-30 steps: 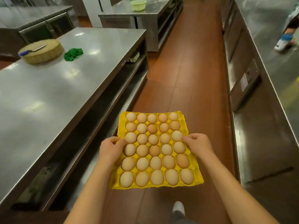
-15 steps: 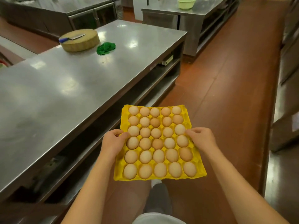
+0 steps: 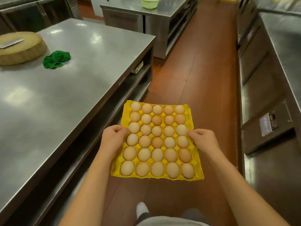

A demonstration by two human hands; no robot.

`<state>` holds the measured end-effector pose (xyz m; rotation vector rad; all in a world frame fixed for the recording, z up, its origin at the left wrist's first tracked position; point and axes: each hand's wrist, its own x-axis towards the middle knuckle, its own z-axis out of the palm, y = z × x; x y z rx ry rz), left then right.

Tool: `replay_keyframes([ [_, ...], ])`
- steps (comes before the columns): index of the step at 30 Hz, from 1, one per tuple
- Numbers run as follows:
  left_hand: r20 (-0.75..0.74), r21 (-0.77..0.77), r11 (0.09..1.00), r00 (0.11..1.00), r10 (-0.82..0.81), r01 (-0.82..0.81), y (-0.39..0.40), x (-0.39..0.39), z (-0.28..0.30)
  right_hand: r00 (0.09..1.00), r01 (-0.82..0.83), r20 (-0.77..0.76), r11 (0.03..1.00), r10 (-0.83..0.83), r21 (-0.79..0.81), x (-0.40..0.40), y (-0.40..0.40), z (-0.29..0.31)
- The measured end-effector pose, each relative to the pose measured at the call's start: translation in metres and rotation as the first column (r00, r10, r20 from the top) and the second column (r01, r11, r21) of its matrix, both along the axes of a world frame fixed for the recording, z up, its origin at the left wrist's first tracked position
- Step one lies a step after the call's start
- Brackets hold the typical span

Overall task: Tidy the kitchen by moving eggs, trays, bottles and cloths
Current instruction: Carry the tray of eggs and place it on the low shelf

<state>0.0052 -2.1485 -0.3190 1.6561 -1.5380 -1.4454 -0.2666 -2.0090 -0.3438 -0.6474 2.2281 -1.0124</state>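
A yellow egg tray (image 3: 197, 174) full of several brown eggs (image 3: 157, 142) hangs level over the red floor in the aisle. My left hand (image 3: 112, 138) grips its left edge, thumb on top beside the eggs. My right hand (image 3: 203, 140) grips the right edge the same way. A crumpled green cloth (image 3: 56, 59) lies on the steel table (image 3: 65, 98) to my left, well ahead of the tray.
A round wooden chopping block (image 3: 21, 49) with a cleaver (image 3: 11, 43) on it sits left of the cloth. A steel counter (image 3: 283, 51) runs along the right. Farther ahead stands another steel unit (image 3: 164, 15) with a pale green bowl (image 3: 149, 2). My shoe (image 3: 141, 209) shows below.
I have walked forward along the aisle with the tray in both hands; the table, chopping block and cloth are nearer and more to the left. The grip is unchanged.
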Motion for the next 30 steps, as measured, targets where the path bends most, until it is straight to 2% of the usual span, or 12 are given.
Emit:
replay_keyframes([
  [7,0.049,-0.008,0.997,0.996,0.078,-0.078,-0.052,-0.028,-0.021,0.995,-0.103,0.016,0.994,0.103,-0.023,-0.045,-0.074,-0.012],
  [13,0.099,-0.018,0.957,0.952,0.288,-0.288,-0.075,-0.050,-0.038,0.948,-0.308,0.070,0.951,0.309,-0.023,-0.088,-0.164,-0.036],
  [17,0.136,-0.005,0.891,0.883,0.450,-0.453,-0.074,-0.070,-0.041,0.877,-0.466,0.113,0.884,0.467,-0.037,-0.109,-0.225,-0.040],
  [21,0.147,0.011,0.782,0.774,0.616,-0.624,-0.060,-0.077,-0.046,0.771,-0.631,0.110,0.775,0.628,-0.003,-0.107,-0.277,-0.046],
  [27,0.155,0.037,0.622,0.620,0.769,-0.782,-0.032,-0.054,-0.043,0.583,-0.812,0.097,0.584,0.806,0.028,-0.052,-0.312,-0.061],
  [30,0.163,0.032,0.582,0.579,0.799,-0.812,-0.020,-0.034,-0.050,0.535,-0.845,0.094,0.534,0.840,0.033,-0.021,-0.315,-0.069],
])
